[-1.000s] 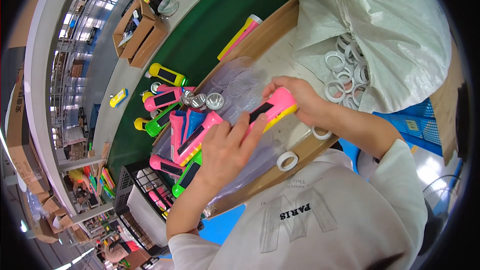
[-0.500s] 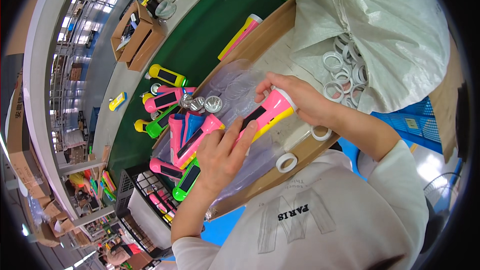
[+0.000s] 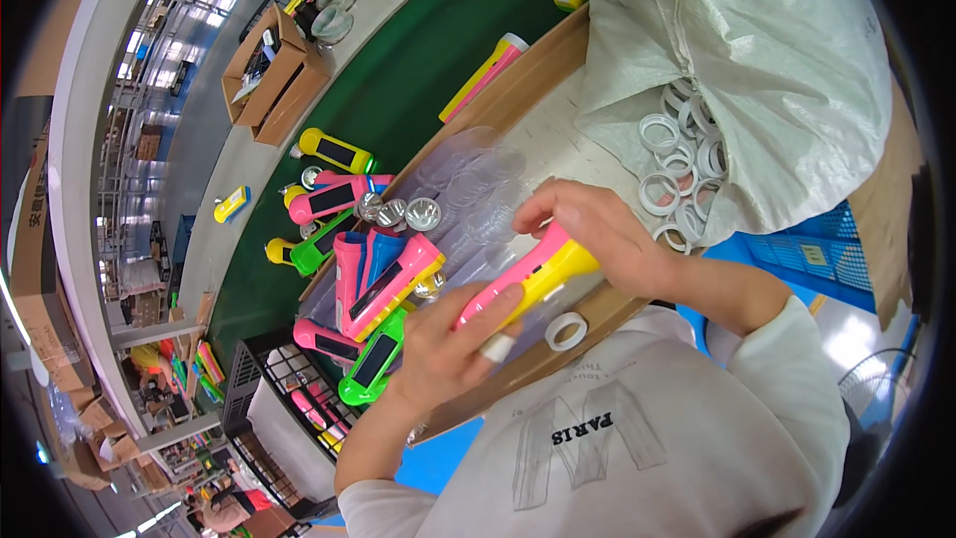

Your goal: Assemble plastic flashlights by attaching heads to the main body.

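Note:
A pink and yellow flashlight lies slantwise between my hands. My left hand is wrapped round its narrow end, and one finger has a white wrap. Over the wide head end is my right hand, its fingers curled on it, hiding the rim. Under and beside the flashlight are clear plastic discs on a cardboard tray. Another pink and yellow flashlight with a dark panel lies left of my left hand, next to a green one. A loose white ring sits on the tray's near edge.
Several white rings spill from a white woven sack at the right. Silvery reflector cups and more flashlights lie on the left, by a green belt. A black crate stands at lower left, a blue basket at right.
The flashlight has been rolled, so its yellow side shows instead of the dark panel, and it sits slightly nearer me. My right hand has moved down and nearer, now covering the head end.

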Demonstrator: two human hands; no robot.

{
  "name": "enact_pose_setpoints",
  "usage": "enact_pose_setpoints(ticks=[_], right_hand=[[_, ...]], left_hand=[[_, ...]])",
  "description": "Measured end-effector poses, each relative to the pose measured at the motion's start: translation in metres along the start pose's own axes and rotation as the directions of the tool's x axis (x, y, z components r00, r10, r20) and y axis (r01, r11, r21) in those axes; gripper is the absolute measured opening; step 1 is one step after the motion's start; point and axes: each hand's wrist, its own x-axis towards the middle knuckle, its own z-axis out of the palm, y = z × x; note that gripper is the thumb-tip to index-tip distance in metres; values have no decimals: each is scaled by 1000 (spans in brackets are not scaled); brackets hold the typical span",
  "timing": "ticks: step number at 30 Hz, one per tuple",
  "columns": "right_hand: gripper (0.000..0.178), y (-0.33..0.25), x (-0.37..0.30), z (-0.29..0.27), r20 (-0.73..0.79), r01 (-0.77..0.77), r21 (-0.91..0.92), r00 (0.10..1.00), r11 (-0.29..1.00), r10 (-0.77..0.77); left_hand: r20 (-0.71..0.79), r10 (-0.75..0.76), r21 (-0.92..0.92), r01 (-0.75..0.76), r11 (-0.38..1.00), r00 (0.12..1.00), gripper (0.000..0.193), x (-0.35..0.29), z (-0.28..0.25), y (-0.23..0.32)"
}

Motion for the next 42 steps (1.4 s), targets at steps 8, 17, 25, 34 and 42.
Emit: enact_pose_setpoints(ticks=[8, 17, 25, 34, 42], right_hand=[[44, -21, 10, 11, -115, 102, -94, 987, 990, -113], [47, 38, 31, -3, 59, -418, 539, 885, 731, 463], [42, 40, 11, 17, 35, -230, 807, 938, 544, 345], [35, 28, 16, 37, -66, -90, 900, 939, 426, 338], [29, 38, 5, 48, -29, 11, 993, 988, 120, 151]], left_hand=[[143, -310, -420, 341, 841, 940, 52, 10, -33, 22], [270, -715, -794, 569, 214, 645, 53, -20, 34, -3], [650, -425, -649, 170, -741, 629, 65, -40, 79, 11], [641, -360, -705, 334, -625, 678, 57, -21, 68, 41], [490, -62, -402, 162, -901, 869, 70, -22, 72, 64]])
